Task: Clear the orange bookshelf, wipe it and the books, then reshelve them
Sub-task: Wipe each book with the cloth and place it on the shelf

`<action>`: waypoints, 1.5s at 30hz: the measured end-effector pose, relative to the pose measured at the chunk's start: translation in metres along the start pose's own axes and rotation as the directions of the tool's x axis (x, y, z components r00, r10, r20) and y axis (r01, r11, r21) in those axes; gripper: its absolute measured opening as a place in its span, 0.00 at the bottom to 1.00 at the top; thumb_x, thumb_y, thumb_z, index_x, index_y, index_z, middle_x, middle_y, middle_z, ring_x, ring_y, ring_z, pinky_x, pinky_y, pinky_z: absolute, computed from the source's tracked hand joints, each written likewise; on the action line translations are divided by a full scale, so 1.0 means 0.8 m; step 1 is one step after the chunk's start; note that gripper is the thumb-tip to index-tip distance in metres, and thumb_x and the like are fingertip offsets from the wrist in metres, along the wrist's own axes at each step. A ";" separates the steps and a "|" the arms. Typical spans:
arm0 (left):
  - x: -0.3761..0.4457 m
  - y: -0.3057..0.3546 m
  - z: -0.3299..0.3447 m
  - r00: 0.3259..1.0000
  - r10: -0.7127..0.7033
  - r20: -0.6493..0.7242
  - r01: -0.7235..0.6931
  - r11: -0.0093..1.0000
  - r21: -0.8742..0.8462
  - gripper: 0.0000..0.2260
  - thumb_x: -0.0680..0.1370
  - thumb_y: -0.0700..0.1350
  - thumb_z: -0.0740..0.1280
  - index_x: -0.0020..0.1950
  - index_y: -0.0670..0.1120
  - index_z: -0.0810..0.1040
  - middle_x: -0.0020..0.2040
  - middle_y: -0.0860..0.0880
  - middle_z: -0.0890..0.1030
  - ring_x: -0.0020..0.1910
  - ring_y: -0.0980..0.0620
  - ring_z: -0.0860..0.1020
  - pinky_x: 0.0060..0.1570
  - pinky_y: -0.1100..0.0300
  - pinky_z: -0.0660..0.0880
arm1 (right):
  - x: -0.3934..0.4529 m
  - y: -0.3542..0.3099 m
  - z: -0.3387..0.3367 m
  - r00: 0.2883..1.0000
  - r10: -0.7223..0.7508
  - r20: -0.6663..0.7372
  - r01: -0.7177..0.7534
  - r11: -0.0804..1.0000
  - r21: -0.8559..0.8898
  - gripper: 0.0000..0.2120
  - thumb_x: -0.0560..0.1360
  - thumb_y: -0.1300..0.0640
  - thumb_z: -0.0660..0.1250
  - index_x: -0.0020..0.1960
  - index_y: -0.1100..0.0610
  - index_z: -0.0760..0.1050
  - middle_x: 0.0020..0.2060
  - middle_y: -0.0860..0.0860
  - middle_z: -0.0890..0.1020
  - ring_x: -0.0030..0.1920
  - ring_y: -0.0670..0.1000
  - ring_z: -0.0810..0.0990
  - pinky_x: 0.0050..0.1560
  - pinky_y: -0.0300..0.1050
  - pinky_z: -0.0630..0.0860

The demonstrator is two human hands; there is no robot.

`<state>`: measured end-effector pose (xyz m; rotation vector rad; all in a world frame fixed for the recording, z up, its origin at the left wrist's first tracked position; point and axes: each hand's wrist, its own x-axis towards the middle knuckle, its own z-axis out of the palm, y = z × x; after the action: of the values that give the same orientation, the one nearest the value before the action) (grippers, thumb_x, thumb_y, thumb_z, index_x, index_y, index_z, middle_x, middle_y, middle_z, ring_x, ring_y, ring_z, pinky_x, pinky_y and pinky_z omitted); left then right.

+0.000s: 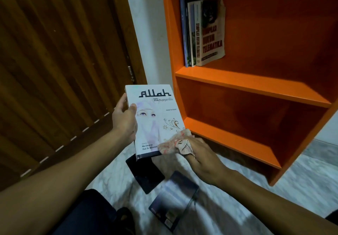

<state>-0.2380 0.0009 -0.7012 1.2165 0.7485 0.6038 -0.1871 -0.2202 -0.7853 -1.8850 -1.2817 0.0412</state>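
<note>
Mid-task: left hand [124,119] grips white book [155,119], right hand [203,159] pinches cloth [175,144] on its corner; shelf [252,86] holds a few books [201,31], two books [159,185] on floor below it.

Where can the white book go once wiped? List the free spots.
Upper shelf: bare board right of the standing books. Lower shelf: bare across its width. Crowded: floor before the knees, where two dark books lie beneath the white book.
</note>
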 end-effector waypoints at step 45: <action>-0.018 -0.017 0.027 0.990 0.060 0.129 -0.065 0.997 0.032 0.21 0.84 0.39 0.60 0.75 0.55 0.68 0.59 0.48 0.84 0.51 0.48 0.86 0.45 0.49 0.84 | 0.007 -0.009 0.014 0.984 -0.022 0.180 -0.017 0.977 0.214 0.12 0.81 0.52 0.59 0.48 0.61 0.74 0.41 0.47 0.78 0.42 0.41 0.74 0.45 0.39 0.69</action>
<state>-0.2301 -0.0261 -0.7085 1.3037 0.6179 0.5601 -0.1952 -0.2081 -0.7856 -1.7233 -1.3430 0.3444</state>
